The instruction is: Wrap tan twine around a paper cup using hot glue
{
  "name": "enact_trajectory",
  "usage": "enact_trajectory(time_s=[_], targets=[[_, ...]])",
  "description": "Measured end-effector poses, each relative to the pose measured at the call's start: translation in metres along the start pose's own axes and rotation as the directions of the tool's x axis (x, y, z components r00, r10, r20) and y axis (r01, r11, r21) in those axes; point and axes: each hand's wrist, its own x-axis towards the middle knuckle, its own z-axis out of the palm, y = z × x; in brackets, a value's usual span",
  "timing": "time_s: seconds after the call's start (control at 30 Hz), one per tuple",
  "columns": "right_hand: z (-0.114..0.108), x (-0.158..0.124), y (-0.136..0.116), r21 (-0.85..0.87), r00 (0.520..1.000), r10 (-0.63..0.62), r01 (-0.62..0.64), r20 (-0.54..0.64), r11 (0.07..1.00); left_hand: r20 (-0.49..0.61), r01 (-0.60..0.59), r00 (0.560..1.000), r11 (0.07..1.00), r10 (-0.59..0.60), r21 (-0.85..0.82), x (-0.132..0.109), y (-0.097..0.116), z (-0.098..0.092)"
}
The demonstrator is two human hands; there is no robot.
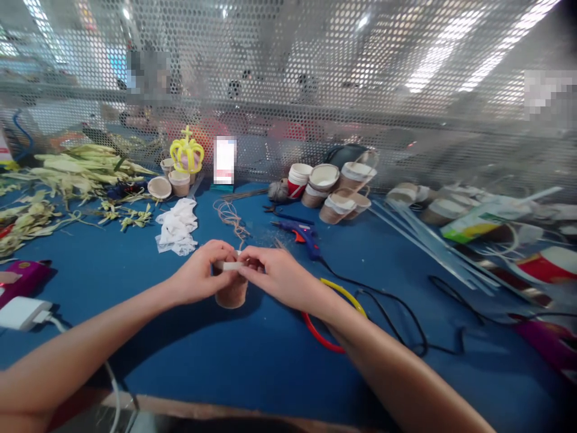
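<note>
A small brown cup with a whitish band round its rim is held just over the blue table, between my two hands. My left hand is closed on the left side of the rim, thumb in front and fingers behind. At the right side of the rim, my right hand pinches with thumb and fingertips; any small piece in that pinch is hidden. Loose thin brown twine lies behind the cup, and one strand runs up to it. The cup's inside is mostly covered by my fingers.
A blue glue gun with a black cord lies right of my hands. Crumpled white cloth is at the left, with corn husks beyond. Several cups stand at the back before a perforated metal screen. Clear sticks lie right.
</note>
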Motion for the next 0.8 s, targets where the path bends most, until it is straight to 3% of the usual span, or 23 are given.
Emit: enact_trajectory(time_s=[0.17,0.37,0.47,0.6,0.8], targets=[[-0.007,0.000,0.002,0.083,1.000,0.007,-0.008,0.017,0.997,-0.007,-0.041,0.999,0.996,0.040,-0.075,-0.002,-0.002,-0.001],[-0.030,0.008,0.021,0.010,0.996,0.079,-0.079,-0.034,0.997,0.035,0.009,0.999,0.961,0.001,-0.277,-0.001,-0.007,-0.006],[-0.035,0.015,0.038,-0.021,0.994,0.089,-0.091,-0.068,0.996,0.108,0.004,0.994,0.937,0.036,-0.348,-0.002,-0.007,-0.008],[-0.030,0.034,0.059,-0.039,0.993,0.099,-0.102,-0.069,0.994,0.195,-0.023,0.975,0.922,0.106,-0.386,-0.003,-0.003,-0.009],[-0.023,0.084,0.067,-0.052,0.991,0.081,-0.087,-0.110,0.995,0.219,-0.016,0.969,0.918,0.112,-0.397,-0.002,-0.001,-0.009]])
